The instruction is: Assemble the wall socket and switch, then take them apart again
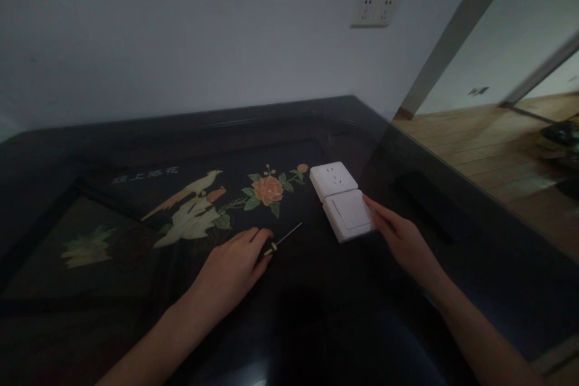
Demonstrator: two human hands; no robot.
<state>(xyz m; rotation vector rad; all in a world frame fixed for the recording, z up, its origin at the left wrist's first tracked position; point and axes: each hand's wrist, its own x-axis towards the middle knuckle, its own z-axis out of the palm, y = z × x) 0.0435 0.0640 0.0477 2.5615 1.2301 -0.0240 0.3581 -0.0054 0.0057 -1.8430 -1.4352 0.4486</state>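
Note:
My left hand (pixel 237 265) rests on the dark table (pixel 316 126), fingers curled around the handle of a small screwdriver (pixel 284 239) whose thin metal shaft points up and right. My right hand (pixel 400 235) lies with fingers stretched flat, its fingertips touching the right edge of a white switch plate (pixel 349 215). A white socket plate (pixel 333 179) lies just behind the switch plate, touching it.
The table top carries an inlaid picture of a bird (pixel 192 208) and an orange flower (pixel 268 189). A double wall socket (pixel 374 9) sits on the white wall behind. Wooden floor (pixel 488 145) shows to the right, past the table's edge.

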